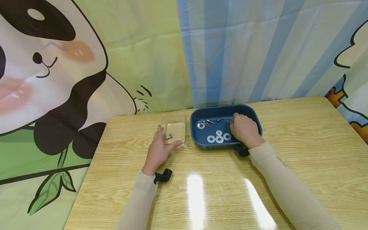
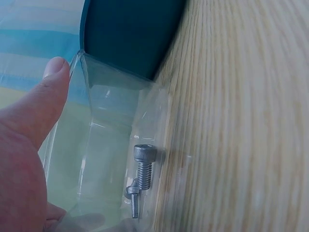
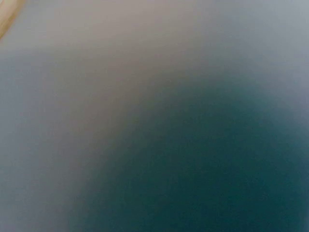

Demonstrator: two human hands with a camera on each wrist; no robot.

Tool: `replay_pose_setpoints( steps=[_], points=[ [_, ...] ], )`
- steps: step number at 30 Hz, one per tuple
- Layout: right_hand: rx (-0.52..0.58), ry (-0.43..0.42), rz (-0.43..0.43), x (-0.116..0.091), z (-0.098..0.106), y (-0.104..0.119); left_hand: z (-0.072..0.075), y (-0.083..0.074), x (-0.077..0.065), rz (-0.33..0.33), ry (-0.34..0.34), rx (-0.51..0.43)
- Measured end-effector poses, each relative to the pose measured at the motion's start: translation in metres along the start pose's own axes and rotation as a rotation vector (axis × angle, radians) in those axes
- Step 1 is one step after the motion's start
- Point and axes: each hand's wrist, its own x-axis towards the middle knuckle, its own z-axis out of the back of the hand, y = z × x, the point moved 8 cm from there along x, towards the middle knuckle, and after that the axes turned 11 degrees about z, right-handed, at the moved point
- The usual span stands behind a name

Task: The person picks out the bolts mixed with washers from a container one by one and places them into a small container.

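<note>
Box (image 2: 111,108) — clear glossy plastic; bolts (image 2: 144,175) — metal, threads ridged; washers (image 1: 219,141) smooth metal; tabletop (image 1: 221,179) glossy wood grain

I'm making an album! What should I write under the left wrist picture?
A thick screw and a thinner screw lie in a clear box beside the left hand.

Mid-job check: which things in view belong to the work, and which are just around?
Likely in the job:
left hand, at the clear box
right hand, in the blue tray
screws, in both
washers, in the tray

Just around:
table
panda cloth
striped cloth
</note>
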Motion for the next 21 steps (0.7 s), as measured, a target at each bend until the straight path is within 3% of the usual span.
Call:
replay_pose_setpoints(
  steps=[21],
  points=[
    [0.129, -0.118, 0.070, -0.007, 0.004, 0.027, 0.000, 0.002, 0.000, 0.012, -0.006, -0.001]
  ],
)
